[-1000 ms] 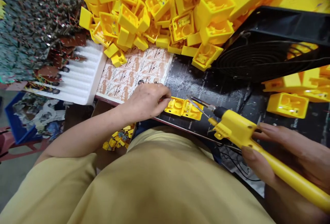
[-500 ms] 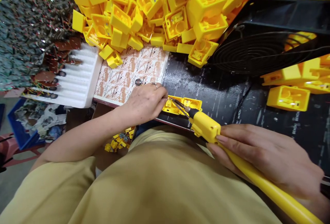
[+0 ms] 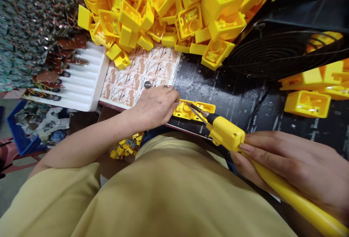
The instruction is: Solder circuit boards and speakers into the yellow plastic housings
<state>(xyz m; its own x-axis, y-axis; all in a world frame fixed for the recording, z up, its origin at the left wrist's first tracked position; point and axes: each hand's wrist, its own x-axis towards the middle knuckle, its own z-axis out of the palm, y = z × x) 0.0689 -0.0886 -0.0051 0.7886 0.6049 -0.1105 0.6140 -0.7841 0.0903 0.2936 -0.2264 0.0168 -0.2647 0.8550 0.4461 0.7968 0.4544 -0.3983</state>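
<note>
My right hand (image 3: 294,164) grips a yellow soldering iron (image 3: 227,133) by its handle, with a dark collar and thin metal tip pointing left. That tip hovers over or touches the inside of a small open yellow plastic casing (image 3: 184,110) lying at the bench's front edge; contact is too small to tell. At the casing's left end, my left hand (image 3: 159,106), wearing a ring, has its fingers closed on the edge. Whatever else those fingertips might pinch is hidden. Just behind the left hand lies a small round dark part (image 3: 147,84).
Yellow plastic housings (image 3: 131,19) are heaped along the back. A black fan (image 3: 272,48) stands at back right, with more housings (image 3: 308,104) before it. On the left, a white foam tray (image 3: 89,80) holds wired circuit parts; a blue bin (image 3: 20,135) sits lower.
My right hand and the soldering iron have shifted right, and the tip has drawn back a little from my left fingers. The left hand stays at the casing; the whole view has shifted slightly.
</note>
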